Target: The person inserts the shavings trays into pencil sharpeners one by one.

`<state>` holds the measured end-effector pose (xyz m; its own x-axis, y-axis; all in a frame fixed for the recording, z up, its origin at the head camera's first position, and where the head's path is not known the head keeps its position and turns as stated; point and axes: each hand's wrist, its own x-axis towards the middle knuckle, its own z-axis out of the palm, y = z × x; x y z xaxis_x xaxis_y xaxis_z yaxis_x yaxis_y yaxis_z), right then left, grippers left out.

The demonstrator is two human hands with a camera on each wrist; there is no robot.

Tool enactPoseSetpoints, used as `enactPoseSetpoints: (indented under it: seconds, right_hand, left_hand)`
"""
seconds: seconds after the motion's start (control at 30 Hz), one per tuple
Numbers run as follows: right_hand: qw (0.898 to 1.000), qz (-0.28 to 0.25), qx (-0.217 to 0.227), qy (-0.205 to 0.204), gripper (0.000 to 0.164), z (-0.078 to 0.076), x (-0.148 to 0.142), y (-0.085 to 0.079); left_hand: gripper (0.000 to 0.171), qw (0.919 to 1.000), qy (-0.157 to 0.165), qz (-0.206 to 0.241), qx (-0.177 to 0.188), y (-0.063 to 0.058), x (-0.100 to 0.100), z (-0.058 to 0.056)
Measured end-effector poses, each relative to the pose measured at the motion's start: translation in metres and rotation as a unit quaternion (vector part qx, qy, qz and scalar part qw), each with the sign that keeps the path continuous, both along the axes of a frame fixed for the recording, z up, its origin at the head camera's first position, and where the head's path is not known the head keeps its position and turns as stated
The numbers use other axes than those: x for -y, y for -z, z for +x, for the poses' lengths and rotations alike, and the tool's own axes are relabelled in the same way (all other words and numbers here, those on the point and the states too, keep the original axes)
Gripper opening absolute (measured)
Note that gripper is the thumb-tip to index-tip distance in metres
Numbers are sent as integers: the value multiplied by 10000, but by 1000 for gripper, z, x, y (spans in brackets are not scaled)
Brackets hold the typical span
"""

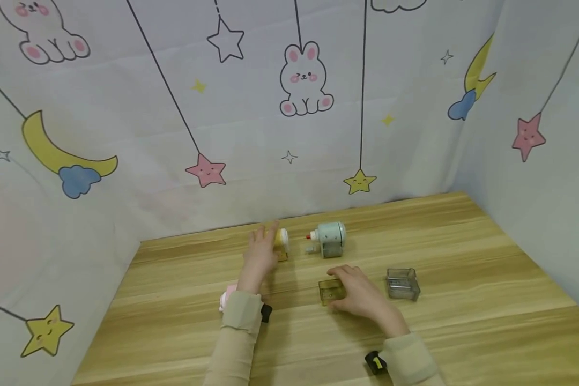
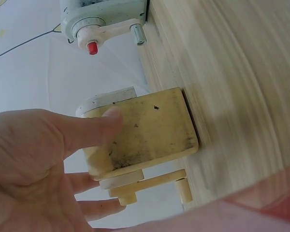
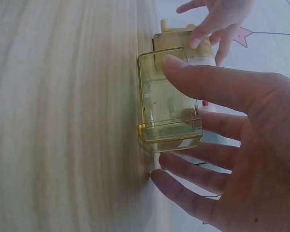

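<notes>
My left hand (image 1: 262, 254) is at a yellow pencil sharpener (image 2: 145, 130) with a crank, near the back of the table. In the left wrist view, its thumb lies on the sharpener's broad side while other fingers reach behind, near the crank. My right hand (image 1: 359, 292) holds a small see-through yellow sharpener box (image 3: 169, 96) low at the table. The right thumb overlaps the box's near face; the index finger is behind it, and the remaining fingers spread loosely past the end.
A pale green crank sharpener (image 1: 332, 238) with a red tip stands right of the yellow one. A grey see-through sharpener (image 1: 402, 284) lies right of my right hand. Something pink and white (image 1: 225, 297) is partly hidden by the left forearm. A printed curtain (image 1: 251, 128) encloses the table's back.
</notes>
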<state>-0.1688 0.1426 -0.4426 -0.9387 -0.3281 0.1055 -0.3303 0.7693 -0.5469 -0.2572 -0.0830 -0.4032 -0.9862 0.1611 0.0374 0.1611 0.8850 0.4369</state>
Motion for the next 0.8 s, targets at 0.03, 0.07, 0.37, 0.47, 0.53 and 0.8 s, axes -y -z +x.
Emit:
enactPoseSetpoints:
  seconds: [0.03, 0.07, 0.37, 0.47, 0.53, 0.8]
  right_hand:
    - [10000, -31, 20, 6, 72, 0, -1, 1]
    - [10000, -55, 45, 12, 72, 0, -1, 1]
    - [9998, -68, 156, 94, 69, -2, -5, 5]
    - [9998, -43, 177, 91, 69, -2, -5, 5]
    - [9997, -39, 201, 94, 69, -2, -5, 5]
    - [9994, -143, 314, 95, 67, -2, -7, 3]
  left_hand:
    - [77, 10000, 9, -10, -3, 0, 0, 0]
    - [77, 10000, 23, -25, 3, 0, 0, 0]
    - [76, 9998, 164, -87, -20, 0, -3, -3]
    - [73, 9998, 186, -64, -50, 0, -2, -3]
    - [71, 9998, 168, -55, -40, 1, -2, -3]
    - [66, 9999, 75, -71, -15, 3, 0, -7]
